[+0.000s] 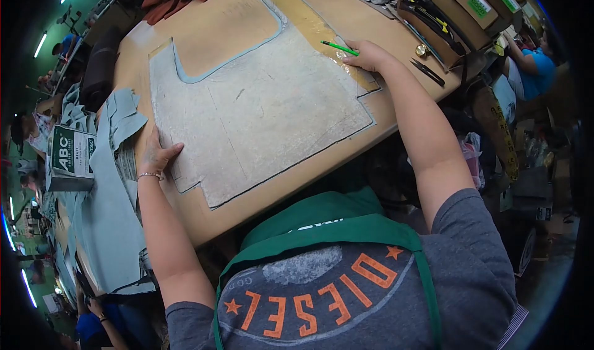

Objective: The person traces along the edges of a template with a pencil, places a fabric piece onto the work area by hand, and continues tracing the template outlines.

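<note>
steadying the pattern template (260,115) at the table's (210,22) near edge helps, left hand (159,156) splayed, right hand (370,58) gripping a green pencil (340,47).

I see a dark grey T-shirt (461,276) with short sleeves (470,217) that end above the elbows. Across its chest I read DIESEL in blocky orange letters (304,322), set between two orange stars (393,251), with a mottled pale grey patch (303,264) beside the word. I also make out a green apron (322,217) with narrow straps (428,288) and white lettering (317,227), and a thin bracelet (150,175) behind the left hand (159,154).
</note>
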Motion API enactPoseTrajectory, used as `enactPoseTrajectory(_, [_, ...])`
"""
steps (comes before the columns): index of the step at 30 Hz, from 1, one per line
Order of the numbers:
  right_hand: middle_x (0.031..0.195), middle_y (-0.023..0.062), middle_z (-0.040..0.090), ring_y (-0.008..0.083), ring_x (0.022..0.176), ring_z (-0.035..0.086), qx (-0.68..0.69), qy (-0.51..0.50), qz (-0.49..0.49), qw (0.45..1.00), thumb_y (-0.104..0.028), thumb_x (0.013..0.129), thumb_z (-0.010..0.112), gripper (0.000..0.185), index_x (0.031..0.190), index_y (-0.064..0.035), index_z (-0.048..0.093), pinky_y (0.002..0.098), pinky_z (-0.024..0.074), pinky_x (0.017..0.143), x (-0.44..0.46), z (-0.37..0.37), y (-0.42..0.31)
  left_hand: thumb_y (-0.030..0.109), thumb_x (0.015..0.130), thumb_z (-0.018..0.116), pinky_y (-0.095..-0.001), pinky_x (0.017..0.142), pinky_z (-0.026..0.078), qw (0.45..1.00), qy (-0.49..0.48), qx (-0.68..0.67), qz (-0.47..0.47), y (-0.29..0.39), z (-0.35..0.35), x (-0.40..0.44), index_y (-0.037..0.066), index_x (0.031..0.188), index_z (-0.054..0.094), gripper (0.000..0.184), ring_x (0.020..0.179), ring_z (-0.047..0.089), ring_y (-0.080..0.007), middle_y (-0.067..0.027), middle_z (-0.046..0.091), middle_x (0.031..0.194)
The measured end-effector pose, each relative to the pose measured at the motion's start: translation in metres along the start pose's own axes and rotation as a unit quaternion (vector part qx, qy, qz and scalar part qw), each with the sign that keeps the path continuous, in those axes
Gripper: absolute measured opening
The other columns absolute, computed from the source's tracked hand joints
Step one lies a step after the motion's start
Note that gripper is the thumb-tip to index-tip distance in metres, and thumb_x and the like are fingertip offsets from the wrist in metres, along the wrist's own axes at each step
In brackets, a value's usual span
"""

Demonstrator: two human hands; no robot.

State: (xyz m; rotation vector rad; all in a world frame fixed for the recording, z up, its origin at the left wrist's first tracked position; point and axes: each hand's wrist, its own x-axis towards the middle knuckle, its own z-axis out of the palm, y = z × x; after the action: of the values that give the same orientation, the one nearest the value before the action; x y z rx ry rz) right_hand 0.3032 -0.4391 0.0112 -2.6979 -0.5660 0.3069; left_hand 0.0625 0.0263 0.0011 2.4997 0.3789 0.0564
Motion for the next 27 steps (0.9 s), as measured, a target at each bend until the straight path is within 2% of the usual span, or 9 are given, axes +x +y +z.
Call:
enactPoseTrajectory(4, [0.11,0.0166,0.054,0.0272,0.099,0.054,0.001,-0.005,0.007,1.0,-0.029,0.074,0.064,0.055,0.119,-0.0049,0.046,0.0324,0.04,0.085,-0.001,0.0,0.003,0.032,0.055,0.076,-0.0327,0.098,0.027,0.999,0.009,0.049,-0.008,-0.003,0.001,0.0,-0.005,0.126,0.031,0.092,0.116,0.038,-0.0315,-0.023,0.042,0.121])
enactPoseTrajectory(7, [0.112,0.0165,0.054,0.0263,0.102,0.052,-0.03,-0.024,0.0,0.999,-0.028,0.074,0.064,0.056,0.121,-0.0038,0.045,0.0324,0.0382,0.088,0.004,-0.001,0.005,0.022,0.055,0.076,-0.0313,0.099,0.026,0.996,0.018,0.088,-0.002,-0.016,0.005,0.007,-0.004,0.125,0.033,0.086,0.115,0.039,-0.0273,-0.0182,0.044,0.122])
enactPoseTrajectory(9, [0.107,0.0171,0.056,0.027,0.099,0.054,-0.012,0.004,-0.013,1.0,-0.03,0.072,0.064,0.055,0.117,-0.0037,0.048,0.0349,0.0401,0.086,0.006,0.003,0.008,0.028,0.055,0.076,-0.0331,0.101,0.023,0.999,0.027,0.035,-0.012,0.001,0.006,-0.003,-0.003,0.126,0.033,0.089,0.118,0.037,-0.0296,-0.0197,0.042,0.124])
enactPoseTrajectory(10, [0.113,0.0181,0.053,0.0279,0.105,0.05,-0.023,0.008,-0.015,1.0,-0.032,0.073,0.063,0.057,0.119,-0.0016,0.046,0.0345,0.0372,0.09,0.01,0.005,0.013,0.035,0.056,0.075,-0.0342,0.1,0.025,0.998,0.008,0.068,-0.008,0.027,-0.005,-0.013,-0.003,0.125,0.033,0.089,0.117,0.037,-0.0311,-0.0205,0.042,0.123])
enactPoseTrajectory(12, [0.117,0.0192,0.05,0.0278,0.11,0.047,-0.013,0.0,-0.018,1.0,-0.031,0.075,0.062,0.06,0.122,0.0006,0.042,0.0334,0.0344,0.093,0.009,0.003,0.013,0.044,0.057,0.073,-0.0361,0.098,0.029,0.986,0.01,0.164,-0.006,0.01,-0.003,-0.006,-0.005,0.121,0.035,0.089,0.116,0.037,-0.0341,-0.0238,0.043,0.121])
enactPoseTrajectory(13, [0.117,0.0193,0.05,0.0267,0.11,0.047,0.004,-0.006,-0.038,0.999,-0.03,0.075,0.062,0.06,0.122,0.001,0.041,0.0325,0.0344,0.093,0.017,0.006,0.029,0.046,0.058,0.072,-0.0364,0.098,0.028,0.988,-0.005,0.153,-0.014,0.009,-0.002,-0.005,-0.006,0.122,0.034,0.091,0.116,0.037,-0.0348,-0.0247,0.043,0.12])
enactPoseTrajectory(17, [0.116,0.0194,0.051,0.0233,0.108,0.048,0.089,-0.026,-0.017,0.996,-0.025,0.076,0.062,0.059,0.124,0.002,0.039,0.0295,0.0347,0.091,0.013,0.005,0.026,0.049,0.057,0.072,-0.0349,0.096,0.031,0.99,-0.011,0.124,-0.072,0.023,-0.004,-0.012,-0.006,0.124,0.031,0.095,0.114,0.037,-0.0363,-0.025,0.039,0.119])
enactPoseTrajectory(23, [0.116,0.0195,0.051,0.0225,0.107,0.048,0.083,-0.033,0.021,0.996,-0.02,0.076,0.063,0.058,0.124,0.002,0.039,0.0285,0.0349,0.09,0.008,0.001,0.016,0.051,0.055,0.072,-0.0355,0.093,0.034,0.99,-0.005,0.113,-0.081,0.022,-0.003,-0.015,-0.005,0.122,0.033,0.095,0.11,0.039,-0.0374,-0.0255,0.041,0.114])
enactPoseTrajectory(27, [0.116,0.0195,0.05,0.0226,0.107,0.049,0.085,-0.005,0.003,0.996,-0.018,0.075,0.063,0.058,0.124,0.0021,0.039,0.0286,0.035,0.09,0.009,0.005,0.021,0.05,0.054,0.073,-0.0362,0.092,0.035,0.986,-0.021,0.138,-0.092,0.024,-0.004,-0.011,-0.006,0.12,0.034,0.094,0.109,0.041,-0.0381,-0.0261,0.041,0.112])
